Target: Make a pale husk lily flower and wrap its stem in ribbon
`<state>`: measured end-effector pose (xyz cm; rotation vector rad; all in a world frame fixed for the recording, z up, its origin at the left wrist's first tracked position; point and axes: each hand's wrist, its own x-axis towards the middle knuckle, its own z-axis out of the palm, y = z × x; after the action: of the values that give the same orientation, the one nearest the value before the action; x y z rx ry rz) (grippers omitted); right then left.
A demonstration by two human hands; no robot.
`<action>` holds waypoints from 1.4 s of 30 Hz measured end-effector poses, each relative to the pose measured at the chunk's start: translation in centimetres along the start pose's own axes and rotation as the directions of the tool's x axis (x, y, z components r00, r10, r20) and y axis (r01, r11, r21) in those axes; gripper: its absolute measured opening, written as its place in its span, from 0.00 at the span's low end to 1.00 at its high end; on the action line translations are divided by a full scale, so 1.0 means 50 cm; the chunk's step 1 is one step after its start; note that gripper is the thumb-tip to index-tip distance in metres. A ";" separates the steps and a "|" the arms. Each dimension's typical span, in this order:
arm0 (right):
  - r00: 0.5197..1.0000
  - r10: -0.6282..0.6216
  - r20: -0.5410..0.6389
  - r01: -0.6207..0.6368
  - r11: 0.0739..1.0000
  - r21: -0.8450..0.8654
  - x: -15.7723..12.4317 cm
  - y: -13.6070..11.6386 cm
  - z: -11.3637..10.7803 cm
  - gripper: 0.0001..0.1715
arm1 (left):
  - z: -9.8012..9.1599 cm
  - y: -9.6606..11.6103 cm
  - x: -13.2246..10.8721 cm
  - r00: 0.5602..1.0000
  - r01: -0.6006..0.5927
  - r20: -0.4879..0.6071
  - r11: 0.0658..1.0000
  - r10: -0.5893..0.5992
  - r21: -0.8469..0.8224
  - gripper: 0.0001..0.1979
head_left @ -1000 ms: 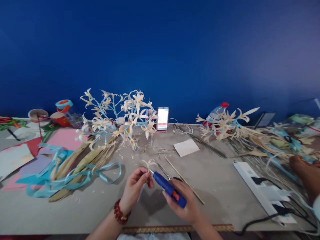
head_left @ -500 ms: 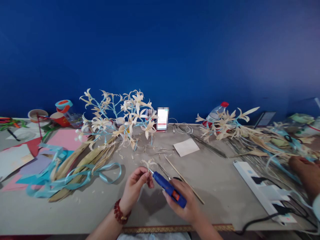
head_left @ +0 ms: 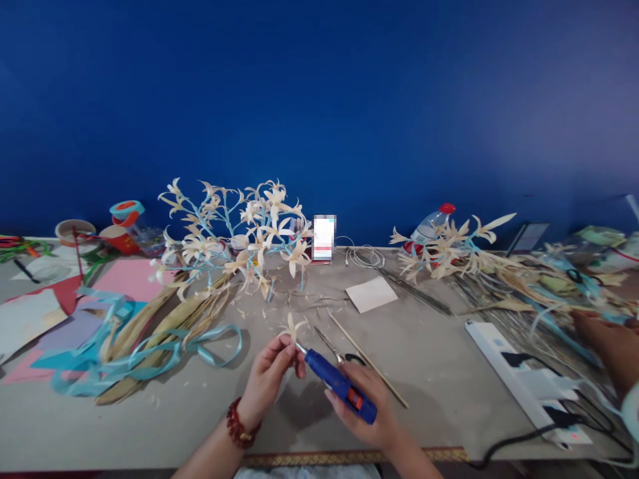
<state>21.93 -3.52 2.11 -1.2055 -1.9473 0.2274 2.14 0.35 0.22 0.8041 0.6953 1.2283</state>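
Observation:
Between the fingertips of my left hand (head_left: pixel 273 367) is a small cream artificial flower (head_left: pixel 291 327), petals upward. A red bead bracelet circles that wrist. My right hand (head_left: pixel 368 402) is wrapped round a blue glue gun (head_left: pixel 332 376) with an orange part on its body. The gun's metal nozzle points up and left, at the base of the flower; whether it touches cannot be made out. Just beyond the gun lie scissors (head_left: pixel 333 346), their black handle partly behind my right hand. A thin wooden stick (head_left: pixel 367 359) lies beside them.
Cream flowers on blue stems (head_left: pixel 229 226) stand at the back left. Dried husks (head_left: pixel 164 326) and blue ribbon (head_left: pixel 239 346) lie left. A white card (head_left: pixel 371 294), a phone (head_left: pixel 324 238) and a power strip (head_left: pixel 519 379) with cables are here. Another person's hand (head_left: pixel 606 339) is at far right.
The flower has turned in my left fingers, its petals now standing more upright. The glue gun has shifted slightly down and right, uncovering more of the scissors' handle.

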 end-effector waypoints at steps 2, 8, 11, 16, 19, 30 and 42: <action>0.999 -0.043 0.019 0.042 0.999 0.024 0.005 -0.002 -0.002 0.06 | 0.001 0.001 0.000 1.000 0.003 0.015 1.000 -0.002 -0.012 0.08; 0.994 -0.093 0.053 0.091 0.995 0.033 0.017 -0.007 -0.003 0.07 | -0.003 0.000 -0.003 1.000 0.003 0.030 1.000 -0.003 0.006 0.07; 0.996 -0.083 0.038 0.082 0.996 0.025 0.014 -0.004 0.000 0.07 | -0.004 0.001 -0.002 1.000 0.010 0.024 1.000 -0.010 0.008 0.07; 0.997 -0.065 0.042 0.065 0.998 0.016 0.010 0.000 0.003 0.08 | -0.001 0.003 0.001 1.000 0.010 -0.006 0.999 -0.010 0.039 0.09; 0.997 -0.064 0.038 0.064 0.998 0.003 0.009 0.000 0.005 0.08 | 0.001 0.004 0.001 1.000 0.014 -0.020 0.999 -0.013 0.049 0.09; 0.997 -0.058 0.042 0.059 0.998 -0.021 0.009 0.002 0.009 0.08 | 0.006 0.008 0.001 0.999 0.014 -0.052 0.999 -0.012 0.035 0.10; 1.000 -0.030 -0.002 0.030 1.000 -0.006 0.004 0.007 0.017 0.09 | 0.009 0.012 0.002 0.998 0.022 -0.067 1.000 -0.020 0.021 0.11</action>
<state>21.51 -2.93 1.47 -1.1788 -1.9641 0.2047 2.23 0.48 0.98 0.7751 0.7706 1.2347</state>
